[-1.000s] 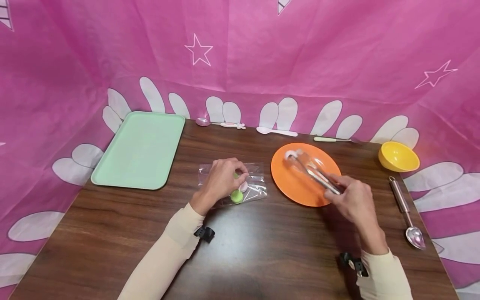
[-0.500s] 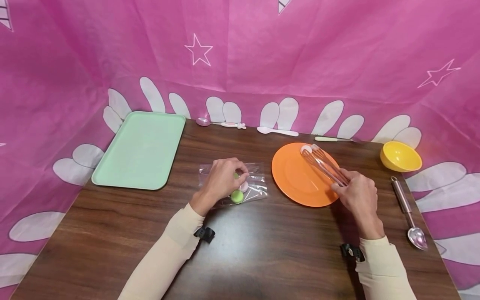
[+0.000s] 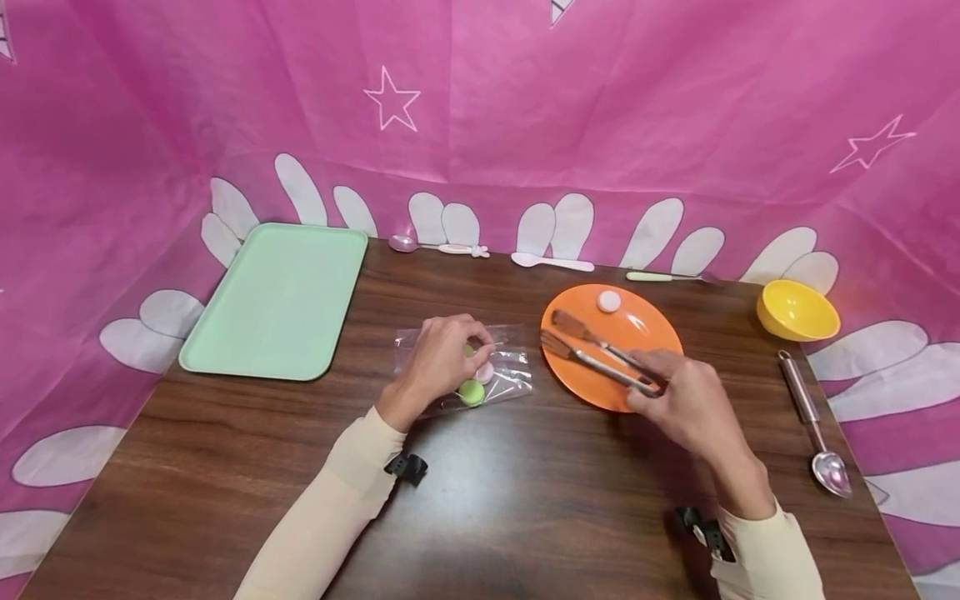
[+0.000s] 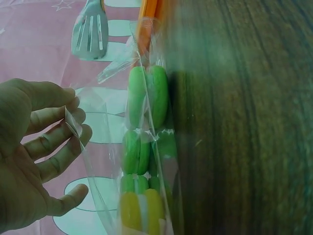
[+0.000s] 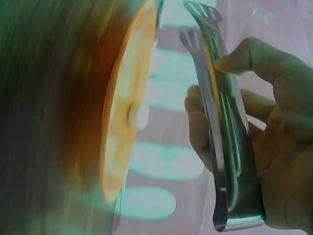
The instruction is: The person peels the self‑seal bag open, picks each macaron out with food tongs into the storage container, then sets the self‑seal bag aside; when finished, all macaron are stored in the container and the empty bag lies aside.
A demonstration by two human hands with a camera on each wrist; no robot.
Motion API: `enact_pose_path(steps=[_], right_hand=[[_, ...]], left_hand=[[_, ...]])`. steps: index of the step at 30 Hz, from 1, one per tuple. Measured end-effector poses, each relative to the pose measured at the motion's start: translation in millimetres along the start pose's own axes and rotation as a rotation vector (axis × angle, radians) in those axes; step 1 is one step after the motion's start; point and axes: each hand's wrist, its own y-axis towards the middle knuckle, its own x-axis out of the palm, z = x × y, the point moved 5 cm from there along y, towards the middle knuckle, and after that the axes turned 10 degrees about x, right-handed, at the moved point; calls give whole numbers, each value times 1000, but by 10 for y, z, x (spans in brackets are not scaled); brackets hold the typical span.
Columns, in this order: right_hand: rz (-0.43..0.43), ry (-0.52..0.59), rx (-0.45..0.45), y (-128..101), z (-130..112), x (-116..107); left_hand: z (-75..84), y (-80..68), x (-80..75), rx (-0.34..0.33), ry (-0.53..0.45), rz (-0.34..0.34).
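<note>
My left hand [image 3: 447,357] pinches the opening edge of a clear plastic bag [image 3: 513,379] lying on the table. Green macarons [image 3: 472,392] and a pale pink macaron [image 3: 484,372] show inside it; in the left wrist view a yellow macaron [image 4: 142,213] sits there too. Metal tongs [image 3: 600,364] are gripped by my right hand [image 3: 697,404], thumb on one arm and fingers round the other. Their slotted tips, spread apart with nothing between them, hang over the left side of the orange plate [image 3: 652,325]. One pale pink macaron [image 3: 609,301] rests near that plate's far rim.
A mint green tray [image 3: 277,300] lies at the left. Along the back are a spoon with a rabbit handle [image 3: 442,247], a white spoon [image 3: 553,262] and a green-handled fork [image 3: 667,277]. At right stand a yellow bowl [image 3: 798,312] and an ice cream scoop [image 3: 813,425].
The tongs have let go of the pale pink macaron, which stays on the orange plate. My right hand has swung them left toward the bag. The left hand keeps its place.
</note>
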Motion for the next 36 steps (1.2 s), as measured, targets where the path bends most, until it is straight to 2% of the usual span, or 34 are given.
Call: enact_pose_path(steps=[5,9,15,19,24,28,33,36], right_hand=[[-159,10,-75,0,-231,229],[-226,16,-116,50,-319,370],[-232,-27,-200,132,-409,522],[-239,-21,-203,141,-427,591],[-213,-2,-188,89,-415,605],[-214,22,-153,40,-362,552],[-209,55,-76,7,-199,375],[-161,66,-44,9,-61,237]], left_hand=[[10,-4,-24,16,-13,12],[30,2,-25,15,-34,-4],[46,-6,-23,-15,-68,-42],[34,-18,-26,-20,-73,-45],[6,-22,-28,5,-47,-24],[-10,-19,-39,24,-29,-15],[-45,-11,-81,14,-16,-8],[-58,-13,-96,-2,-31,-18]])
